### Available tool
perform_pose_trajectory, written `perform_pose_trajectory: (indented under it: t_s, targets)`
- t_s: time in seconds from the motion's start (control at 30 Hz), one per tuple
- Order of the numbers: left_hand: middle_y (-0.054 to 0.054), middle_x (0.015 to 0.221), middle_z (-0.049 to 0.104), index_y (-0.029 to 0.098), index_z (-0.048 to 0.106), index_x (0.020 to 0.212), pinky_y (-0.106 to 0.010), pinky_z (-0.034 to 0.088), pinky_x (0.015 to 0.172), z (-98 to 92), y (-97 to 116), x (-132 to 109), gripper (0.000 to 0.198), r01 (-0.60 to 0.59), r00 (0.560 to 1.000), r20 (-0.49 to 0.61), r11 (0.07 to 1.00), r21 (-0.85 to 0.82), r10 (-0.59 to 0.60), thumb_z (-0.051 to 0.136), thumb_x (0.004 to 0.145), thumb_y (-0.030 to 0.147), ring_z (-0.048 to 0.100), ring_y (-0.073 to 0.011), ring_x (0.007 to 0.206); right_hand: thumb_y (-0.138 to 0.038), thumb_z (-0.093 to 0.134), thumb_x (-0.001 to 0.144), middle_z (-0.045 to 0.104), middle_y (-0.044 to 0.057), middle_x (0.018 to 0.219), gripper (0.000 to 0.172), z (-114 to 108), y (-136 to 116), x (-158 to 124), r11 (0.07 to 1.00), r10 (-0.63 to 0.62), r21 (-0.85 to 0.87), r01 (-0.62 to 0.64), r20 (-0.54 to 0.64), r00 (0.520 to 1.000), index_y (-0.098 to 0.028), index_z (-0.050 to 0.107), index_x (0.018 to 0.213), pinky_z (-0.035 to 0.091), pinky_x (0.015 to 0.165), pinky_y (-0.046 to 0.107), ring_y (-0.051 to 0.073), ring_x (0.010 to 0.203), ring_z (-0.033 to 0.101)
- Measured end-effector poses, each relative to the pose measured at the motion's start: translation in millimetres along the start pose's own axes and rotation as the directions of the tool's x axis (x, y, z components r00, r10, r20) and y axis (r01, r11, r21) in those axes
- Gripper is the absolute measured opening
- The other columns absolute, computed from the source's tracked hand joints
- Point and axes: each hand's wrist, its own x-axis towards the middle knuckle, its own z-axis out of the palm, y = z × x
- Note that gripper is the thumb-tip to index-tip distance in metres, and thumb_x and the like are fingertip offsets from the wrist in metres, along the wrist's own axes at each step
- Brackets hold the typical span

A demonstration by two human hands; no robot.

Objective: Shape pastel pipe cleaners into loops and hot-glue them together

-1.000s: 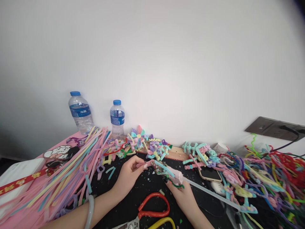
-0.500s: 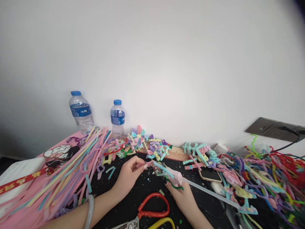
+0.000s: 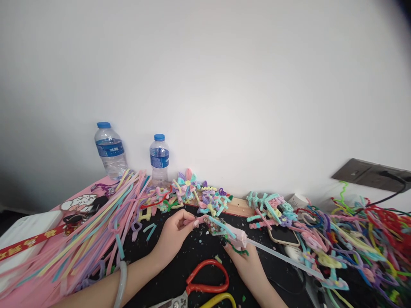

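My left hand (image 3: 176,233) is closed, pinching a pink pipe cleaner piece (image 3: 201,220) between thumb and fingertips. My right hand (image 3: 245,263) wraps from below around what looks like a pink glue gun (image 3: 236,236), with a long translucent glue stick (image 3: 282,256) running out of its rear to the right. Its front end is mottled with stuck fuzz and meets the pink piece. A light blue pipe cleaner strip (image 3: 223,226) lies along the gun, and a dark green piece (image 3: 240,251) hangs near my right fingers, which are partly hidden. Red-and-yellow-handled scissors (image 3: 208,288) lie below, between my forearms.
Loose pastel pipe cleaners (image 3: 96,222) spread at left. Two water bottles (image 3: 111,152) stand by the wall. Finished pipe cleaner flowers (image 3: 188,184) line the back. A phone (image 3: 284,236), a paper cup (image 3: 298,200) and a colourful pipe cleaner heap (image 3: 379,239) are at right, below a wall socket (image 3: 369,174).
Almost nothing differs. Both hands keep their hold in nearly the same place, and the view has shifted very slightly.
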Motion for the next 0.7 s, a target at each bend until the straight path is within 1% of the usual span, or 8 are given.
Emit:
perform_pose_trajectory:
  t_s: [0.07, 0.2, 0.37, 0.7]
  targets:
    - [0.0, 0.071, 0.057, 0.016, 0.057, 0.072, -0.026, 0.043, 0.067, 0.0, 0.2, 0.7, 0.014, 0.003, 1.0, -0.002, 1.0, -0.003, -0.003, 0.063, 0.077, 0.028, 0.056, -0.0164, 0.071, -0.028, 0.056, 0.081, 0.07, 0.014, 0.108, 0.03, -0.2, -0.8, 0.4, 1.0, -0.007, 0.004, 0.007, 0.002, 1.0, -0.014, 0.068, 0.104, 0.046, 0.092, 0.045, 0.031, 0.102, 0.063]
    - [0.001, 0.07, 0.057, 0.016, 0.057, 0.072, -0.025, 0.043, 0.066, 0.8, 0.4, 0.7, 0.014, 0.006, 1.0, -0.002, 1.0, -0.012, -0.006, 0.063, 0.077, 0.028, 0.055, -0.0154, 0.069, -0.029, 0.056, 0.08, 0.069, 0.015, 0.108, 0.033, 0.3, -2.4, 0.0, 0.999, 0.032, 0.039, -0.032, -0.007, 0.999, -0.012, 0.067, 0.106, 0.049, 0.089, 0.045, 0.032, 0.101, 0.063]
    - [0.001, 0.07, 0.057, 0.016, 0.057, 0.071, -0.026, 0.043, 0.068, 1.3, 0.0, 0.1, 0.015, 0.001, 1.0, 0.007, 1.0, -0.021, -0.001, 0.064, 0.077, 0.028, 0.055, -0.0153, 0.07, -0.03, 0.057, 0.08, 0.069, 0.016, 0.109, 0.034, 0.8, -3.2, -0.8, 0.996, 0.049, 0.073, -0.048, -0.01, 0.999, -0.012, 0.067, 0.107, 0.052, 0.085, 0.044, 0.032, 0.101, 0.064]
    - [-0.001, 0.073, 0.06, 0.016, 0.058, 0.072, -0.026, 0.044, 0.066, 0.9, 2.5, -1.2, 0.014, -0.003, 1.0, 0.009, 0.999, 0.035, 0.003, 0.064, 0.076, 0.028, 0.056, -0.0164, 0.07, -0.027, 0.057, 0.081, 0.069, 0.014, 0.111, 0.032, 0.9, -0.7, 0.2, 0.998, -0.002, 0.055, 0.002, 0.008, 1.0, -0.013, 0.067, 0.109, 0.05, 0.089, 0.04, 0.029, 0.103, 0.063]
